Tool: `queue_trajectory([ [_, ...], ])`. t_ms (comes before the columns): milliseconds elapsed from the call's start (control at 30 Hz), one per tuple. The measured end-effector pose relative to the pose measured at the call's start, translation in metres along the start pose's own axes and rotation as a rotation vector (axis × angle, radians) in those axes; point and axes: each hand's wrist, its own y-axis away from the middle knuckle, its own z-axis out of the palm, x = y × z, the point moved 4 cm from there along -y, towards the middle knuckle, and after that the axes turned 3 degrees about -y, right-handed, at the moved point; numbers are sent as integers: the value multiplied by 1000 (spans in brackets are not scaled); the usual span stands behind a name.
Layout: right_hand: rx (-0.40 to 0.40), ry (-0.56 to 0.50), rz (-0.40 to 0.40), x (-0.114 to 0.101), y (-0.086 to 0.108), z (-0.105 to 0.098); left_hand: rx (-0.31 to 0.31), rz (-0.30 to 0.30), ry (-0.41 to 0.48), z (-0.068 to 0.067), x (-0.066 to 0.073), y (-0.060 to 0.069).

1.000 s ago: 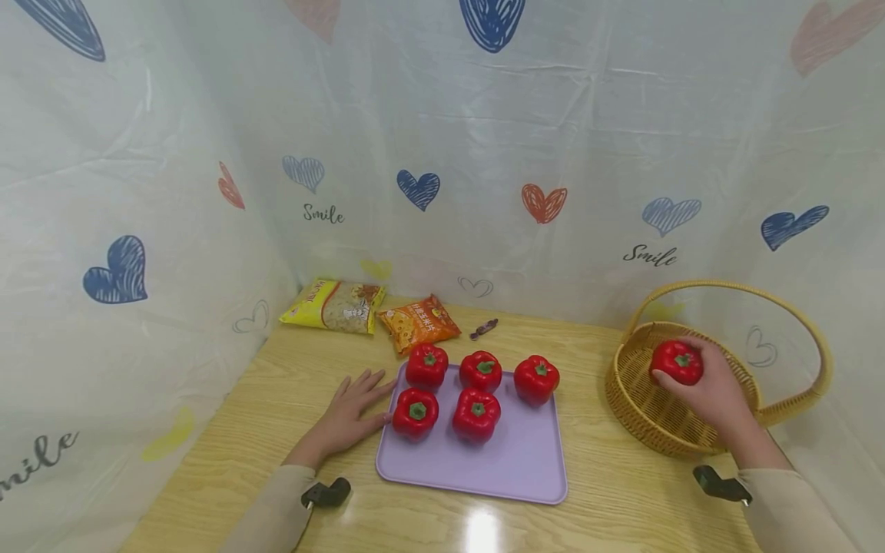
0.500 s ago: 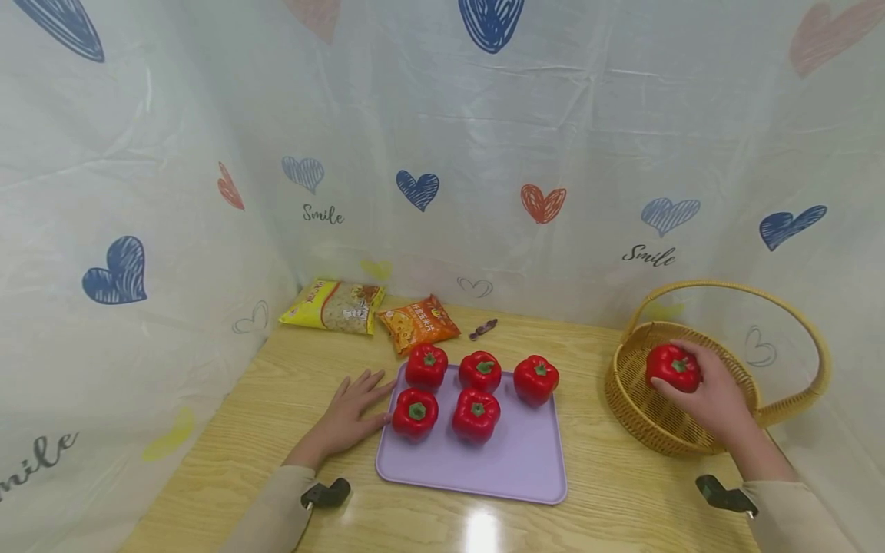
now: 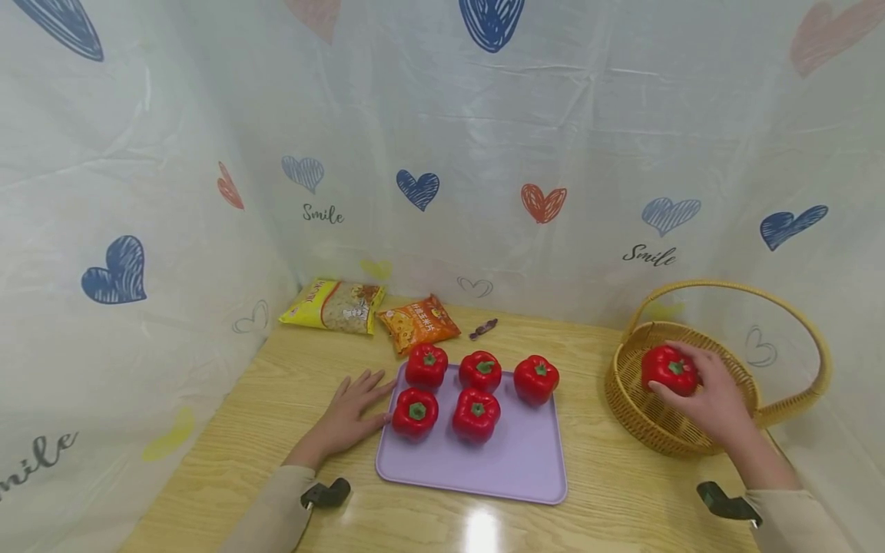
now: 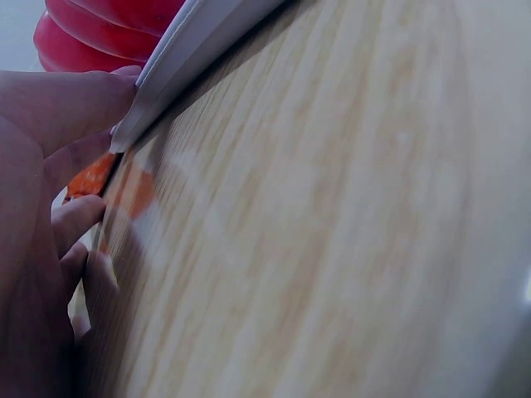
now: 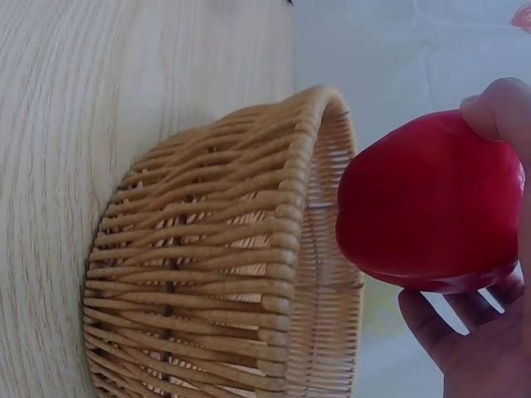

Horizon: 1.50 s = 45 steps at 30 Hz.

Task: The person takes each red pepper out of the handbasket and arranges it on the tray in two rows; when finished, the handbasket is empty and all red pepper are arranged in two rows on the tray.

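My right hand (image 3: pixel 715 395) grips a red bell pepper (image 3: pixel 669 370) by its sides, thumb on one side and fingers on the other. In the right wrist view the held pepper (image 5: pixel 431 203) is just above the rim of the wicker basket (image 5: pixel 199 265). My left hand (image 3: pixel 349 413) lies with spread, fairly straight fingers at the left edge of a lilac tray (image 3: pixel 512 468). The thumb touches the tray's rim in the left wrist view. Several red bell peppers (image 3: pixel 475 416) sit on the tray in two rows, stems up.
A yellow snack bag (image 3: pixel 335 306) and an orange snack bag (image 3: pixel 419 322) lie behind the tray, with a small wrapped candy (image 3: pixel 483 329) to their right. The basket's tall handle (image 3: pixel 795 315) arches over its opening. A patterned curtain (image 3: pixel 442 253) borders the table.
My right hand has shifted slightly left over the basket with the bell pepper still in its grip. The left hand, tray and other peppers have stayed put.
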Motion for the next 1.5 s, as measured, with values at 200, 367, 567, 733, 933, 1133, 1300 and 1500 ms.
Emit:
queue_trajectory([
  [200,-12,-25,-12,-8,3,2,1,-2,-4,0,0,0],
  [367,-21,-30,-19,-14,5,5,-3,1,-3,0,0,0],
  [567,-20,-21,-84,-21,7,8,-1,2,2,0,0,0],
  [733,-19,-12,-138,-26,9,9,0,5,-1,2,-2,1],
  [933,-4,-4,-175,-33,11,12,9,5,12,1,-1,1],
  [1133,3,-1,-197,-36,12,17,6,3,3,1,-1,1],
  [1300,8,-1,-233,-40,13,21,7,5,3,1,-1,1],
  [1500,-7,-7,-233,-45,16,26,12,13,-5,1,-2,1],
])
